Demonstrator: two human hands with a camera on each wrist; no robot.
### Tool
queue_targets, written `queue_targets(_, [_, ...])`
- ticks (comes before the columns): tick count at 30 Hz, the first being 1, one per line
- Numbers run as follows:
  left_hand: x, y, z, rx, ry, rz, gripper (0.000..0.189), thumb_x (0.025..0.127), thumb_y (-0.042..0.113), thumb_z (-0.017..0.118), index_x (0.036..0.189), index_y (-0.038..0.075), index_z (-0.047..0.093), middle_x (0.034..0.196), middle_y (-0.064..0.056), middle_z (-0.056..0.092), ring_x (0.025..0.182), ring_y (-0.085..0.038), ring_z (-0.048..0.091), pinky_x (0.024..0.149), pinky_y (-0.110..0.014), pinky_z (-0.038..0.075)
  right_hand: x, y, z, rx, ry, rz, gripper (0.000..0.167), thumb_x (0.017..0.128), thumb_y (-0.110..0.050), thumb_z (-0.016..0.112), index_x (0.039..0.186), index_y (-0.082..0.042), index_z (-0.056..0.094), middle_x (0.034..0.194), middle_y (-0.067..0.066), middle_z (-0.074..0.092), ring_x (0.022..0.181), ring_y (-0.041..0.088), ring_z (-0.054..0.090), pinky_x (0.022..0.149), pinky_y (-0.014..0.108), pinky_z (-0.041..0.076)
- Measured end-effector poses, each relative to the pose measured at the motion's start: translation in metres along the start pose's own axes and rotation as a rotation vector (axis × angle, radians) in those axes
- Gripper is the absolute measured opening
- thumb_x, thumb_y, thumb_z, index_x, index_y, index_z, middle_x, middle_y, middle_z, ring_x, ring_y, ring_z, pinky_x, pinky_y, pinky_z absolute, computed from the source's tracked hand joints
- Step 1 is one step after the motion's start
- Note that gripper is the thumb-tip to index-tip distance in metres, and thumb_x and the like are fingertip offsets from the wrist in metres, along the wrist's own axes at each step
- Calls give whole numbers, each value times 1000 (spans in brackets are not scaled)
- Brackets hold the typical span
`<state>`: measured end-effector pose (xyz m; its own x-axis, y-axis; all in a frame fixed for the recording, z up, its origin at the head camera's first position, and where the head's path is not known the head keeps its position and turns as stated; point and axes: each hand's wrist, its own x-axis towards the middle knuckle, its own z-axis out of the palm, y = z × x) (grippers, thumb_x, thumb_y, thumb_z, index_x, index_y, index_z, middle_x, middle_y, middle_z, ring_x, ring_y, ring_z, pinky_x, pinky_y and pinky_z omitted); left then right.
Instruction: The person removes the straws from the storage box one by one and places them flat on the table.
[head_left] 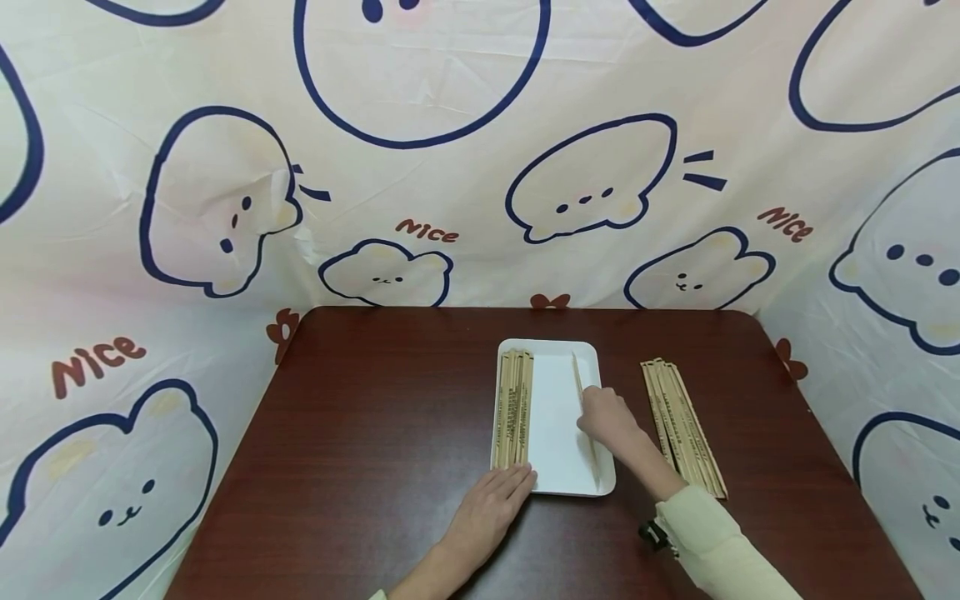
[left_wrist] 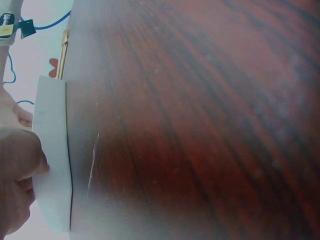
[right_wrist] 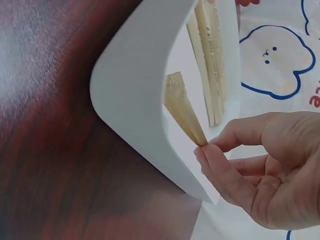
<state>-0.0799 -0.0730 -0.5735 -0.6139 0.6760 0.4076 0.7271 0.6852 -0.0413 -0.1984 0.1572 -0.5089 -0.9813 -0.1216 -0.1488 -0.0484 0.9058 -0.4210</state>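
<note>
A white tray [head_left: 557, 475] lies on the dark wooden table [head_left: 375, 417]. A bundle of wooden chopsticks [head_left: 513, 408] fills the tray's left side. My right hand [head_left: 588, 410] pinches a single chopstick [head_left: 577, 375] that lies along the tray's right side. In the right wrist view, thumb and forefinger of the right hand [right_wrist: 204, 146] pinch the chopstick [right_wrist: 182, 107] just inside the tray's rim [right_wrist: 135, 100]. My left hand [head_left: 517, 479] lies flat with straight fingers at the tray's near left corner. In the left wrist view the left hand [left_wrist: 30, 165] touches the tray's edge [left_wrist: 52, 150].
A loose pile of chopsticks [head_left: 682, 425] lies on the table right of the tray. Cartoon-printed cloth [head_left: 420, 167] walls the table at the back and on both sides. Bare wood [left_wrist: 200, 125] spreads left of the tray.
</note>
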Motion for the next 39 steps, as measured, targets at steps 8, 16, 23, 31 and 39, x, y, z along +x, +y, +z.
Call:
queue_targets(8, [0,1,-1,15,-14,4,46,86,7,64,132,7,63,136,-7,61,126,-18,57,105,-34,45,-3,9,-23,30,7,21,28,80,6,61,64,-8,43,56,0,36,47,12,37,41,24,34])
queue_targets(16, [0,1,0,14,-1,2,46,85,7,66,131,7,64,135,-7,62,125,-18,57,105,-34,45,-5,28,-37,71,6,29,27,79,10,58,65,-8,43,53,0,39,44,11,34,40,22,28])
queue_targets(23, [0,1,2,-1,34,3,46,84,6,68,129,7,65,133,-7,63,123,-18,58,102,-33,47,-11,50,-44,50,-14,28,33,80,9,56,64,-12,36,55,-2,33,47,11,29,42,23,27])
queue_targets(31, [-1,1,3,-7,41,5,43,86,6,63,129,6,65,133,-8,63,123,-18,59,103,-34,47,-14,73,-43,16,-11,12,34,74,12,52,57,-14,37,50,-4,33,44,9,28,40,22,25])
queue_targets(39, [0,1,2,-14,34,-1,46,84,5,67,130,6,64,134,-8,63,123,-19,58,103,-34,46,-18,80,-42,-18,-20,54,34,76,10,52,57,-15,37,50,-4,35,44,10,31,39,22,26])
